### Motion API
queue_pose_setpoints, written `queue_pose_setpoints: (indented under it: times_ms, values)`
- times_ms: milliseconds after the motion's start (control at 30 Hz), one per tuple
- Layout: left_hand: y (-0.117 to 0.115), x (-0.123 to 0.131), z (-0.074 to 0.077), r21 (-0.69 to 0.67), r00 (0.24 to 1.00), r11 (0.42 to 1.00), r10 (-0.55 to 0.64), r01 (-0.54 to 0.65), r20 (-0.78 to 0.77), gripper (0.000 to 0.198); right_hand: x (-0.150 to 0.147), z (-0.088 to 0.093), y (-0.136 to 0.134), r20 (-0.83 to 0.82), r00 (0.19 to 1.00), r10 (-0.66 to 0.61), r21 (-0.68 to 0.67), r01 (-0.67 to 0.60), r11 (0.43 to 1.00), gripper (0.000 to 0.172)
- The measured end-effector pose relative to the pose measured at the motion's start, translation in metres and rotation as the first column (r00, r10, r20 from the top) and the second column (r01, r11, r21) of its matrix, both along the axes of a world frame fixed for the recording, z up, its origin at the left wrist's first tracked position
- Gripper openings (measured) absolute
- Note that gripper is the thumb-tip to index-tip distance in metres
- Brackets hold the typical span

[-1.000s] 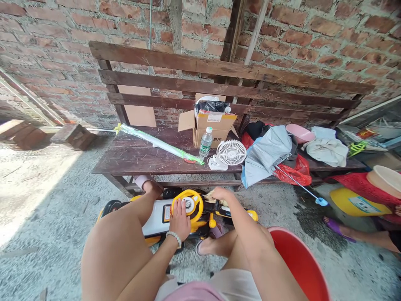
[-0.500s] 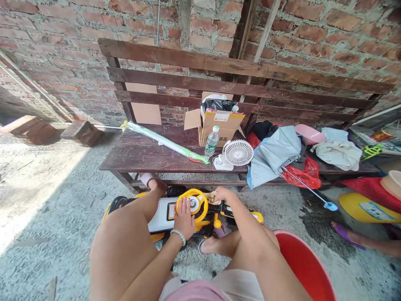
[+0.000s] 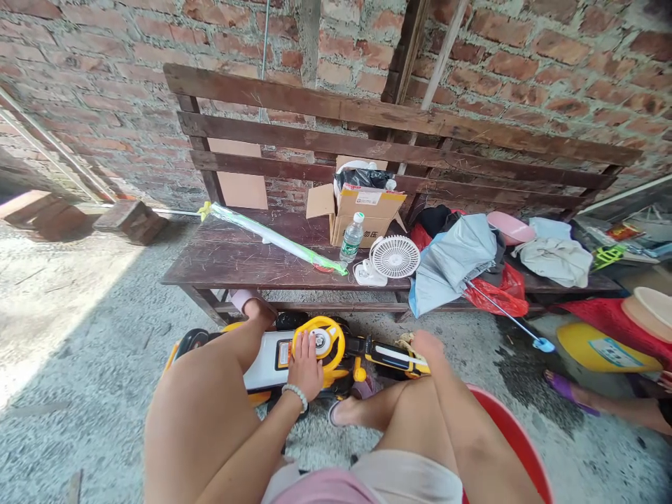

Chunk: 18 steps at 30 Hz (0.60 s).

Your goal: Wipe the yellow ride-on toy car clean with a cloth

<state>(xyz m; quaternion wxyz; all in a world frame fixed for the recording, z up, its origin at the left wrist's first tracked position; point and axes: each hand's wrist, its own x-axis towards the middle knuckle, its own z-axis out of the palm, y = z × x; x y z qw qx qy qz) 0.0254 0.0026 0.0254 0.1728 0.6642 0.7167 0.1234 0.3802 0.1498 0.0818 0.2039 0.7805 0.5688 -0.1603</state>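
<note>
A yellow, white and black ride-on toy car [image 3: 260, 360] stands on the concrete between my legs. My left hand [image 3: 306, 367], with a beaded bracelet on its wrist, rests on the yellow steering wheel [image 3: 336, 353]. Its fingers lie stretched over the rim and hub. My right hand [image 3: 429, 348] is closed on a crumpled beige cloth [image 3: 406, 340], beside the long yellow and black arm [image 3: 391, 355] at the toy's right end. The right fingertips are mostly hidden behind the hand.
Ahead, a wooden bench [image 3: 210, 262] carries a wrapped long item [image 3: 273, 241], a bottle [image 3: 351, 239], a white fan [image 3: 395, 257], a cardboard box [image 3: 362, 217] and an umbrella [image 3: 454, 252]. A red tub [image 3: 504, 427] stands at my right. Another person's foot [image 3: 572, 393] is farther right.
My right hand has moved right with the cloth, from near the steering wheel to the far end of the toy's arm. My left hand stays on the wheel.
</note>
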Motion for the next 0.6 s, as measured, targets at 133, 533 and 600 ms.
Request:
queue_pose_setpoints:
  times_ms: [133,533,600]
  values:
    - [0.001,0.002,0.005,-0.004,0.999,1.0,0.02,-0.02,-0.025,0.071,-0.004,-0.003,-0.002,-0.075,0.997,-0.002,-0.063,-0.002,0.998,0.034]
    - [0.0,0.0,-0.006,0.051,0.999,0.998,0.027,-0.025,-0.028,0.079,-0.119,-0.015,0.03,-0.576,0.81,0.108,-0.026,-0.151,0.988,0.02]
    - [0.0,0.0,-0.006,0.042,0.999,0.999,0.02,-0.018,-0.031,0.077,-0.134,-0.018,0.033,-0.633,0.767,0.107,-0.026,-0.16,0.987,0.019]
